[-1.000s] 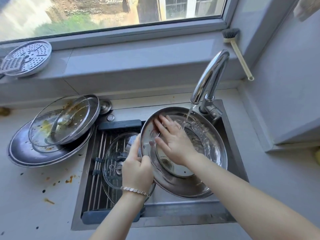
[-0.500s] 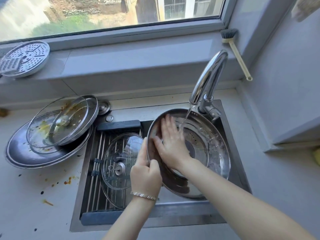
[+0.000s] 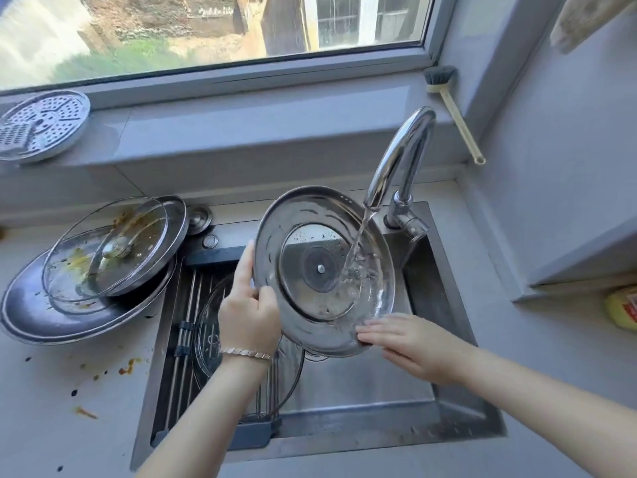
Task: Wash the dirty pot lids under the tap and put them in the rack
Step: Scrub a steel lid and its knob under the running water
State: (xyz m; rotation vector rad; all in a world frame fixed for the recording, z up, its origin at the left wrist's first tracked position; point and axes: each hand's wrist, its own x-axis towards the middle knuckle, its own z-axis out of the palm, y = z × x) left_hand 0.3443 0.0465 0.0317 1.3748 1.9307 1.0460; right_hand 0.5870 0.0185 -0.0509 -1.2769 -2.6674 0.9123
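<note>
- Closest to me, the left grip (image 3: 250, 319), a bracelet at its wrist, is clamped on the left rim of the steel lid (image 3: 303, 277), with the thumb on the near face.
- The right grip (image 3: 406, 343) is apart, fingers straight. Its fingertips touch the lid's lower right edge and it holds nothing.
- The lid is tilted up over the sink (image 3: 434, 305), its inner face towards the person. Water (image 3: 358, 236) from the tap (image 3: 396, 160) strikes its right half. It looks mostly clean, so I judge this one is being rinsed.
- Below it and to the left, a glass lid (image 3: 210, 336) lies in the rack (image 3: 188, 298), so one lid seems done.
- Further left on the bench (image 3: 51, 391) sits a stack of dirty lids (image 3: 113, 257), at least three, streaked with yellow-brown food. Spatter (image 3: 127, 365) lies beside them. Those are left to wash, so I'd put the job at under halfway.
- At the back, a perforated steamer plate (image 3: 41, 125) rests on the window sill, and a brush (image 3: 455, 108) leans in the corner.
</note>
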